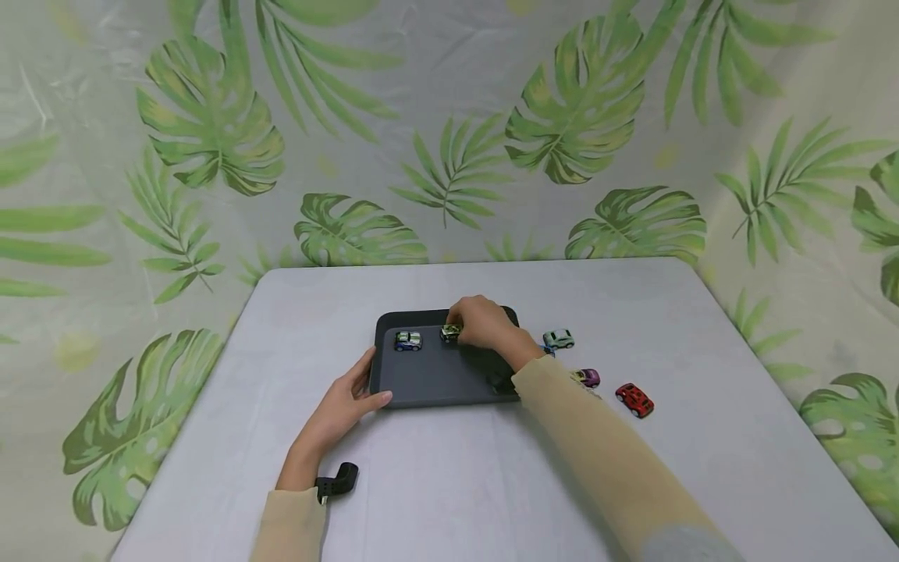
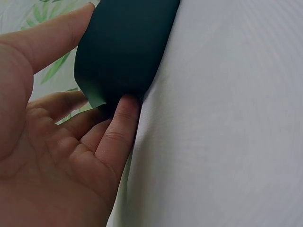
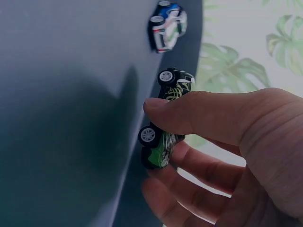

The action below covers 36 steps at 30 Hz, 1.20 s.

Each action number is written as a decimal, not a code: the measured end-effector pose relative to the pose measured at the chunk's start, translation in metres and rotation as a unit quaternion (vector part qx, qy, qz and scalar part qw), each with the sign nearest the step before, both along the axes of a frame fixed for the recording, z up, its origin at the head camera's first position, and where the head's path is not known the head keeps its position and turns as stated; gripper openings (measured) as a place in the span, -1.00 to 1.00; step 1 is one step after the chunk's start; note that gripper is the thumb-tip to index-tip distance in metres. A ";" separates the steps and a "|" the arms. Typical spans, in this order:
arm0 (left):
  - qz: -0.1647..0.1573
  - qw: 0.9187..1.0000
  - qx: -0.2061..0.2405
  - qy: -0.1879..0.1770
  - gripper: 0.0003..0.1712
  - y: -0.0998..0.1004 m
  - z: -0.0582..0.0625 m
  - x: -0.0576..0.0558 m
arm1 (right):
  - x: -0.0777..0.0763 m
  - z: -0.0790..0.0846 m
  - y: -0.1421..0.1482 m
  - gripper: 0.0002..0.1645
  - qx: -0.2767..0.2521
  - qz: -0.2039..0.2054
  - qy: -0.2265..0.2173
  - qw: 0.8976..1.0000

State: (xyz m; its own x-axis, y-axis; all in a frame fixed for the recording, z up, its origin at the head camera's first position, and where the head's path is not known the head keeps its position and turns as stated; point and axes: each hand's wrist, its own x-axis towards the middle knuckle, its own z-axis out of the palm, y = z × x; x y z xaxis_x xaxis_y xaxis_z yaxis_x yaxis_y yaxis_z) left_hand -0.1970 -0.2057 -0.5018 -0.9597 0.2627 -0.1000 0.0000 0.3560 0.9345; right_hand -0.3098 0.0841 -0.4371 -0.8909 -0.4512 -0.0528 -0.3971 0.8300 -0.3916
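Observation:
My right hand (image 1: 483,321) pinches a black and green toy car (image 3: 166,120) between thumb and fingers, over the far part of a dark grey tray (image 1: 435,382). To its left, a white and blue toy car (image 1: 408,341) stands in the tray. My left hand (image 1: 344,402) grips the tray's near left corner, thumb at the near rim and fingers along the left side. In the left wrist view, the fingertips (image 2: 125,106) reach beneath the tray's dark wall (image 2: 125,47). My right forearm hides part of the tray's right side.
Right of the tray on the white-covered table (image 1: 211,437) are a pale green toy car (image 1: 559,338), a purple and yellow one (image 1: 587,378) and a red one (image 1: 635,400). A blue piece (image 1: 548,350) peeks out beside my right wrist. A leaf-patterned curtain (image 1: 449,156) hangs behind.

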 end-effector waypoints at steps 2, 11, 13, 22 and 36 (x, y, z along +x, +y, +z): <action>-0.001 1.000 0.001 0.002 0.07 -0.001 -0.001 0.000 | -0.002 -0.004 -0.002 -0.61 0.009 0.000 -0.004 1.000; -0.009 0.999 0.033 0.010 0.08 -0.001 -0.004 0.000 | -0.007 -0.010 -0.011 -0.63 0.045 -0.004 -0.013 0.999; -0.009 0.999 0.035 0.011 0.08 -0.001 -0.005 -0.001 | -0.007 -0.010 -0.012 -0.63 0.048 -0.003 -0.018 0.999; -0.009 1.000 0.025 0.009 0.06 0.003 0.012 0.006 | -0.006 -0.012 -0.012 -0.62 0.054 -0.005 -0.020 0.998; -0.008 1.000 0.022 0.019 0.07 -0.002 -0.004 -0.001 | -0.005 -0.011 -0.013 -0.63 0.059 -0.009 -0.023 0.998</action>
